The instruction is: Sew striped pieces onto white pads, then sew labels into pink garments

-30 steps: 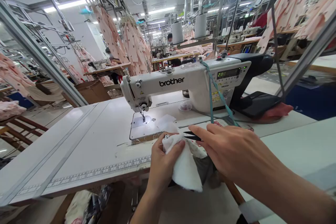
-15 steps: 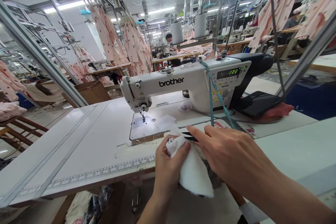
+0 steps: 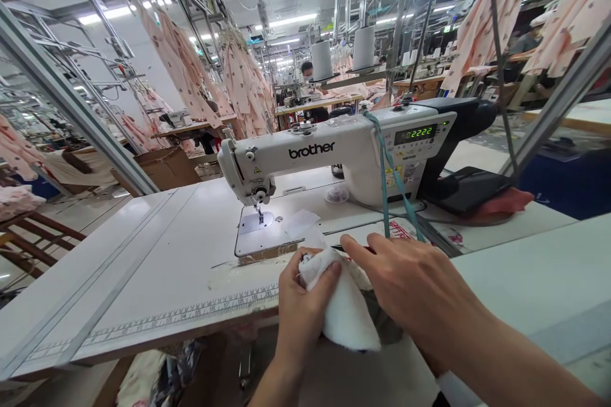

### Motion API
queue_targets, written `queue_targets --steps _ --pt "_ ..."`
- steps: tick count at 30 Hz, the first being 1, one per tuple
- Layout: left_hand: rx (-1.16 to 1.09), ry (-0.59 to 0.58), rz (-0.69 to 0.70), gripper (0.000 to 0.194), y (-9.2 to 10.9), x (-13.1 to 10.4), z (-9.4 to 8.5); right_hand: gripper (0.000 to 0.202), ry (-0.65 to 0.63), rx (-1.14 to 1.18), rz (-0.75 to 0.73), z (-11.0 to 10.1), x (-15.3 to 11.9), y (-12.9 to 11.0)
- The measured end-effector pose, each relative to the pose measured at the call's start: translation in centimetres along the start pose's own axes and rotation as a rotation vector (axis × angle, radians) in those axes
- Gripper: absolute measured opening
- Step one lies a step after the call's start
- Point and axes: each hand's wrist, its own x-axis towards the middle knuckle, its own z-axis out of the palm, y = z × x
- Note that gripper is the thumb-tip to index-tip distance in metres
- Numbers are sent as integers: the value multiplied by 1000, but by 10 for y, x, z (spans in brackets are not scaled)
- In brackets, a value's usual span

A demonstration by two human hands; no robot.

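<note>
My left hand (image 3: 305, 296) grips a white fuzzy piece of fabric (image 3: 351, 311) over the table's front edge, thumb pressed on top. A dark patterned bit shows at the fabric's upper left corner. My right hand (image 3: 410, 273) is closed around a pair of thread snips (image 3: 337, 247), whose dark tips reach the fabric's top edge; most of the snips is hidden behind the fingers. Beyond both hands stands a white sewing machine (image 3: 310, 151) with its needle area lit. A thin white scrap (image 3: 303, 224) lies by the needle plate.
A measuring tape strip (image 3: 191, 310) runs along the front edge of the white table (image 3: 157, 248). A teal ribbon (image 3: 384, 184) hangs over the machine. Reddish cloth (image 3: 506, 206) lies at right. Pink garment pieces (image 3: 243, 82) hang behind, where another person sits.
The snips' blades, spread and plainly visible before, are now mostly hidden by the fabric and right hand. The fabric and left hand shifted slightly left. The machine's display digits changed.
</note>
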Motion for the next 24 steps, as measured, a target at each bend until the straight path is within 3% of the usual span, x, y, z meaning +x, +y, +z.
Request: queue_targets --steps 3,6,9,11,15,19,24 --pt "-32 -32 -33 27 1 -1 -4 29 -38 108 45 -2 0 9" --pt "-19 -146 -53 25 4 -2 -7 41 -32 370 55 -7 -1 17" --pt "74 -315 -3 23 8 -4 -9 63 -154 595 11 -13 -2 18" --pt "120 -338 74 20 12 -5 -10 57 -261 624 15 -16 -2 18" --pt "129 -282 42 23 17 -6 -13 14 -331 553 65 -17 -1 21" --pt "147 -204 11 27 20 -5 -19 15 -279 471 49 -16 -2 33" --pt "124 -3 44 29 28 -7 -22 12 -296 441 92 -10 -6 57"
